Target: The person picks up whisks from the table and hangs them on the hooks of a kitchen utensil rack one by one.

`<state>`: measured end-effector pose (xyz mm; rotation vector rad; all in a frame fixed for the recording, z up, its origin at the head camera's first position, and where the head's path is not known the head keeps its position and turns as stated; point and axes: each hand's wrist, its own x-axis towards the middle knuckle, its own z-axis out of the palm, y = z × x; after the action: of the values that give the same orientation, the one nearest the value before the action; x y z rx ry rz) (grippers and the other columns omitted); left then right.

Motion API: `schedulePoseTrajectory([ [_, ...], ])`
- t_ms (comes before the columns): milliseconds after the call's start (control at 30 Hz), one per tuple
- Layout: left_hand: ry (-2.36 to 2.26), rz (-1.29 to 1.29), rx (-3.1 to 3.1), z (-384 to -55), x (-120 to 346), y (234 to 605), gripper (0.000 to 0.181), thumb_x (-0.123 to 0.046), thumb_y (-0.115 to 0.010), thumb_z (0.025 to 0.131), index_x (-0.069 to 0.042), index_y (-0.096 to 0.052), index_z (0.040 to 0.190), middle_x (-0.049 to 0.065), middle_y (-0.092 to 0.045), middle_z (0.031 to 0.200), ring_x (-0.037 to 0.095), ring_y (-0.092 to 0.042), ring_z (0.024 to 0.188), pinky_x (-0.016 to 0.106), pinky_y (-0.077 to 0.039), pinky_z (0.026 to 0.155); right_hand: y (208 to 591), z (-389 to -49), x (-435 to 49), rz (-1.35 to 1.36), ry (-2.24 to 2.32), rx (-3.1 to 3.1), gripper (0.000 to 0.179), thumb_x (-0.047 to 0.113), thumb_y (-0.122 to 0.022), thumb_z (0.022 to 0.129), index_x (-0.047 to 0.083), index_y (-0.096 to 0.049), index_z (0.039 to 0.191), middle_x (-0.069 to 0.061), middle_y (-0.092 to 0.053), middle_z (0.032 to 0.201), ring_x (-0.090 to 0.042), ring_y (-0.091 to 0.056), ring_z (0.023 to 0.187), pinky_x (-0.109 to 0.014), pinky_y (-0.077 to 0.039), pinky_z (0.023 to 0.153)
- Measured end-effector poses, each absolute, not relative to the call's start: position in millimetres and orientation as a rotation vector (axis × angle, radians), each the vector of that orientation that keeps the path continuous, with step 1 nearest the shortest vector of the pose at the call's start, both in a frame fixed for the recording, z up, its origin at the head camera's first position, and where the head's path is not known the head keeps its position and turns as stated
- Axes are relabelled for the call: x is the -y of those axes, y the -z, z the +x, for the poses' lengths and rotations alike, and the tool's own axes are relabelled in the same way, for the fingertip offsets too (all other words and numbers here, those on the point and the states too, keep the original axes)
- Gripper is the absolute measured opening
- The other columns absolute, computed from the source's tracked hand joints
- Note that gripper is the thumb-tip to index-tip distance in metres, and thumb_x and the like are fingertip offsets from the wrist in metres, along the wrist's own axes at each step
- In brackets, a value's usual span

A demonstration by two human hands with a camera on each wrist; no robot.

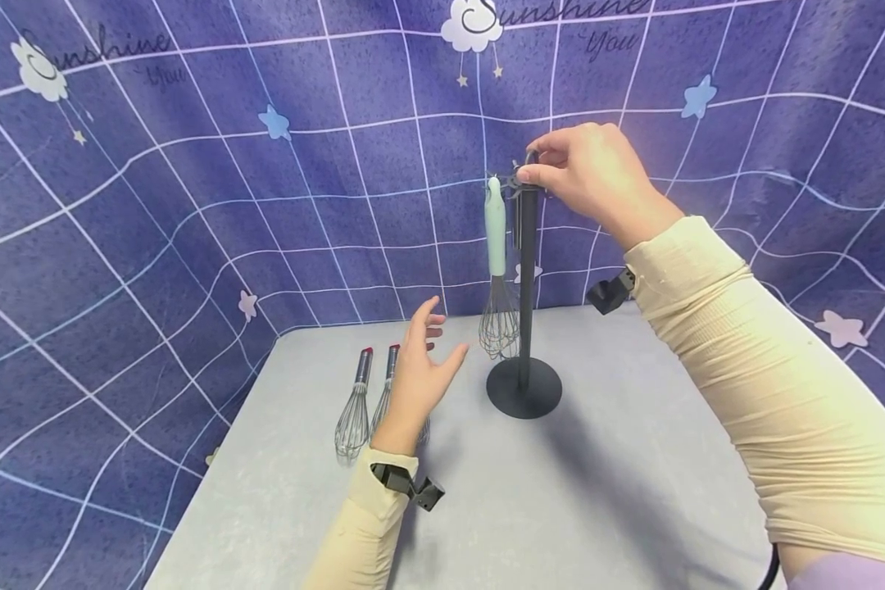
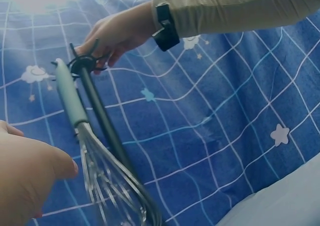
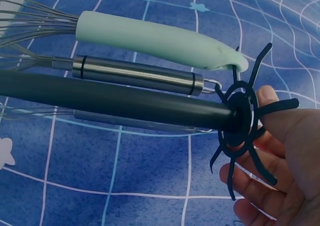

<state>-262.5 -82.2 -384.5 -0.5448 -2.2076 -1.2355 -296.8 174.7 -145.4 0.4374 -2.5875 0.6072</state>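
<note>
Black stand (image 1: 528,283): your right hand (image 1: 593,176) pinches its top; mint whisk (image 1: 496,258) hangs off it. Your left hand (image 1: 419,373), fingers relaxed, released, is near that whisk.

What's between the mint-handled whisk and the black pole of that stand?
A steel-handled whisk: in the right wrist view, its handle shows between the mint-handled whisk and the black pole.

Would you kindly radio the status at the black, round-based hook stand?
Right hand pinching top of stand; mint-green-handled wire whisk hanging from it. Left hand empty. No obstruction seen.
</note>
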Motion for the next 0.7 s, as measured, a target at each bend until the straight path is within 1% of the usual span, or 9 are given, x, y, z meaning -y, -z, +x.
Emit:
schedulePoseTrajectory([
  [67, 1.23, -0.518, 2.226, -261.7, 88.4, 386.1, 0.076, -0.017, -0.079, 0.088, -0.015, -0.039, 0.153, 0.011, -0.058, 0.13, 0.031, -0.061, 0.115, 0.05, -0.052, 0.095, 145.7, -297.6, -175.4, 0.439, -0.622, 2.584, 0.052, 0.047, -0.069, 0.095, 0.013, -0.067, 0.134, -0.01, -0.072, 0.12, -0.031, -0.067, 0.115, -0.047, -0.047, 0.101],
  [267, 1.215, -0.462, 2.275, -262.4, 108.3, 391.4, 0.075, -0.018, -0.077, 0.09, -0.017, -0.038, 0.154, 0.014, -0.058, 0.131, 0.029, -0.061, 0.114, 0.051, -0.05, 0.099, 146.9, -299.1, -175.4, 0.44, -0.626, 2.563, 0.053, 0.047, -0.07, 0.094, 0.012, -0.068, 0.133, -0.01, -0.072, 0.12, -0.031, -0.067, 0.115, -0.047, -0.046, 0.101],
  [333, 1.203, -0.448, 2.279, -262.6, 114.0, 392.3, 0.075, -0.018, -0.077, 0.09, -0.018, -0.038, 0.154, 0.015, -0.058, 0.131, 0.03, -0.061, 0.113, 0.051, -0.05, 0.098, 147.2, -299.0, -175.0, 0.437, -0.624, 2.558, 0.052, 0.047, -0.07, 0.094, 0.012, -0.068, 0.132, -0.01, -0.073, 0.118, -0.031, -0.068, 0.113, -0.047, -0.047, 0.1],
  [400, 1.201, -0.426, 2.288, -263.2, 119.5, 393.3, 0.075, -0.018, -0.077, 0.09, -0.018, -0.038, 0.153, 0.013, -0.058, 0.13, 0.03, -0.062, 0.112, 0.051, -0.05, 0.097, 147.2, -298.7, -174.6, 0.432, -0.621, 2.556, 0.051, 0.047, -0.071, 0.093, 0.012, -0.069, 0.131, -0.01, -0.073, 0.117, -0.031, -0.069, 0.112, -0.046, -0.047, 0.099],
  [567, 1.22, -0.374, 2.307, -263.4, 131.8, 393.9, 0.073, -0.017, -0.076, 0.091, -0.019, -0.038, 0.153, 0.01, -0.059, 0.128, 0.03, -0.063, 0.112, 0.053, -0.05, 0.1, 144.7, -296.8, -173.0, 0.416, -0.598, 2.558, 0.049, 0.047, -0.071, 0.093, 0.012, -0.071, 0.127, -0.008, -0.075, 0.113, -0.029, -0.07, 0.104, -0.046, -0.048, 0.093],
  [700, 1.205, -0.351, 2.312, -263.8, 139.2, 393.7, 0.071, -0.017, -0.075, 0.091, -0.02, -0.039, 0.153, 0.012, -0.061, 0.127, 0.029, -0.064, 0.108, 0.051, -0.05, 0.1, 141.9, -295.5, -171.8, 0.406, -0.563, 2.569, 0.049, 0.048, -0.07, 0.093, 0.012, -0.072, 0.126, -0.007, -0.075, 0.114, -0.029, -0.069, 0.104, -0.046, -0.048, 0.091],
])
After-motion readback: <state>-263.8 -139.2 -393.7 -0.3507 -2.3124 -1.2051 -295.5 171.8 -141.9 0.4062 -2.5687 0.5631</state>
